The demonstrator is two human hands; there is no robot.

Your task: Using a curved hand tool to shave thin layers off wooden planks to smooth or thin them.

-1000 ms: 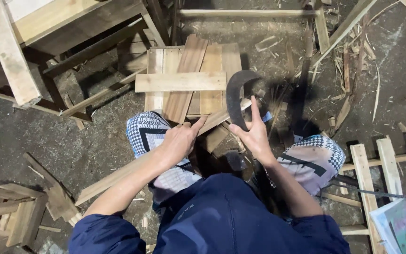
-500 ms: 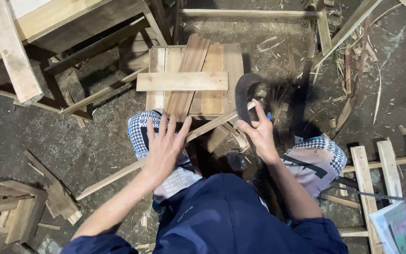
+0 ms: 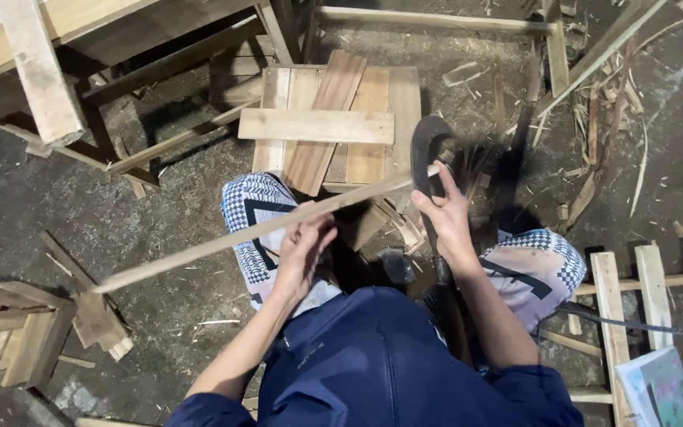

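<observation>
A long thin wooden slat (image 3: 199,247) runs slantwise from the lower left up to the right, over my knees in black-and-white patterned trousers (image 3: 253,207). My left hand (image 3: 303,247) is curled around the slat near its middle. My right hand (image 3: 446,212) grips the slat's right end, beside a dark curved thing (image 3: 424,146) that looks like a sandal. Just beyond the hands, a small panel of nailed planks (image 3: 333,119) lies on the ground with one board across it.
Wooden frames and beams (image 3: 37,67) stand at the upper left. Offcuts (image 3: 33,332) are piled at the lower left, and a slatted wooden frame (image 3: 658,292) lies at the right. Splinters and strips (image 3: 602,119) litter the dirt floor at the upper right.
Both hands were spread open over the slat; now they have closed on it and lifted it, so it stretches across my knees at a shallower slant.
</observation>
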